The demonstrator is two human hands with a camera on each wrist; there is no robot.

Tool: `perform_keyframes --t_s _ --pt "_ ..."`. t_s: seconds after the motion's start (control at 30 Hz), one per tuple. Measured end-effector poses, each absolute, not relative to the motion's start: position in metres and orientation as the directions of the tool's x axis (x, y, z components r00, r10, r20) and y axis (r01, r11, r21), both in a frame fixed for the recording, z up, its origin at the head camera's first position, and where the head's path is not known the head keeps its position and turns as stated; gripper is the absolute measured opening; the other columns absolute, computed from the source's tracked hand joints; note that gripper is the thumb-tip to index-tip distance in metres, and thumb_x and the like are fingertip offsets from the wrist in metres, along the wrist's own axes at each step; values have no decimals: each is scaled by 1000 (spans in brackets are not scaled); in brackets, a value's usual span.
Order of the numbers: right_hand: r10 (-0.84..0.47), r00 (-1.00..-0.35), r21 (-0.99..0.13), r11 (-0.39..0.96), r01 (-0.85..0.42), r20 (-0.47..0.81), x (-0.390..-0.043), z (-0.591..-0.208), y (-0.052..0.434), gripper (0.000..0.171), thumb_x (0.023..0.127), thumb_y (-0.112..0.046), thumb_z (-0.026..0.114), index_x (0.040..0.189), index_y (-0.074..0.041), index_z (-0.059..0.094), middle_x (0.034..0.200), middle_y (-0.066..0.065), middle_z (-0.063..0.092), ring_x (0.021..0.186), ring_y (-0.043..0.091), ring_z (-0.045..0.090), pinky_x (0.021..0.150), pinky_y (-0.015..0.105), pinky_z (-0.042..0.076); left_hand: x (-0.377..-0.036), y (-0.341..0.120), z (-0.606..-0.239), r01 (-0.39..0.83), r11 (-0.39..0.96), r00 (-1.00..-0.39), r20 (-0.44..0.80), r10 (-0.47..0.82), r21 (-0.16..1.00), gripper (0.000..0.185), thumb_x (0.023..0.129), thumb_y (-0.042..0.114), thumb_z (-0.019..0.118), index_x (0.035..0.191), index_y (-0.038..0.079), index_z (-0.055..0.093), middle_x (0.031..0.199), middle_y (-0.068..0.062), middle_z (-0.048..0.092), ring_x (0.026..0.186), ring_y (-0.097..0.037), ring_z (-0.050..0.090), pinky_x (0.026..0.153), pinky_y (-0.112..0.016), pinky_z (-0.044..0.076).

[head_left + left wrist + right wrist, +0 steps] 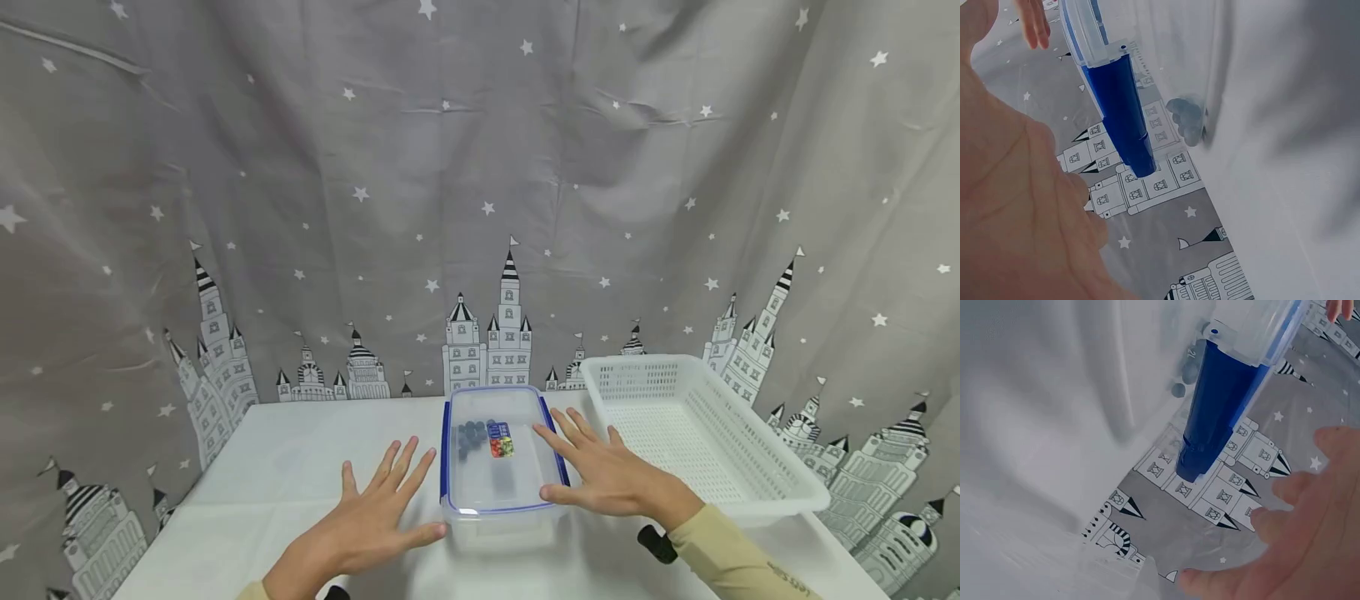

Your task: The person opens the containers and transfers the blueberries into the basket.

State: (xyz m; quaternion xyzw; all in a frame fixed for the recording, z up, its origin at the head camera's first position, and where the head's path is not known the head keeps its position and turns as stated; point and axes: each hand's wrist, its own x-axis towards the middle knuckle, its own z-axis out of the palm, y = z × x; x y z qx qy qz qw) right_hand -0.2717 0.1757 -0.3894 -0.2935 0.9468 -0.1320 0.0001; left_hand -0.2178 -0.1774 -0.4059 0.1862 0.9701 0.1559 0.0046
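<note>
A clear plastic food container [517,531] stands on the white table, its blue-edged lid [468,483] on top. Several dark blue round pieces [471,435] show through the lid, near a colourful label [500,440]. To the container's left, my left hand [375,517] is spread with straight fingers, the thumb close to the front left corner. My right hand [600,475] spreads over the right side, its fingertips overlapping the lid's edge in the head view. A blue side latch [1119,112] faces my left palm, and another blue latch [1219,406] is near my right fingers.
A white slotted plastic basket [802,492] stands to the right of the container, close behind my right hand. The white table [247,467] extends to the left. Behind it hangs a grey curtain [420,167] printed with castles and stars.
</note>
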Motion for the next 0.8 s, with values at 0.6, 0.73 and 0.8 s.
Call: perform_keyframes --t_s 0.6,0.73,0.8 --pt "-214 -867 -402 819 -410 449 -287 -405 156 40 94 -35 68 126 -12 68 121 7 70 108 27 67 85 47 56 -242 -160 -415 273 864 -920 377 106 422 56 92 36 68 141 10 58 133 -9 67 121 -33 64 97 -54 51" --pt "-156 -895 -466 809 -358 417 -293 -408 152 38 94 -30 68 125 -9 68 116 10 70 94 24 68 75 40 56 -255 -156 -416 220 812 -924 383 -5 540 37 91 24 65 125 8 68 107 -5 76 100 -28 71 85 -49 55" --pt "-142 -907 -488 804 -340 397 -297 -409 150 39 94 -30 67 127 -8 67 118 13 69 91 23 68 73 39 55 -263 -154 -419 195 797 -927 372 -41 572 34 91 23 63 120 6 69 100 -3 76 93 -23 71 80 -46 56"
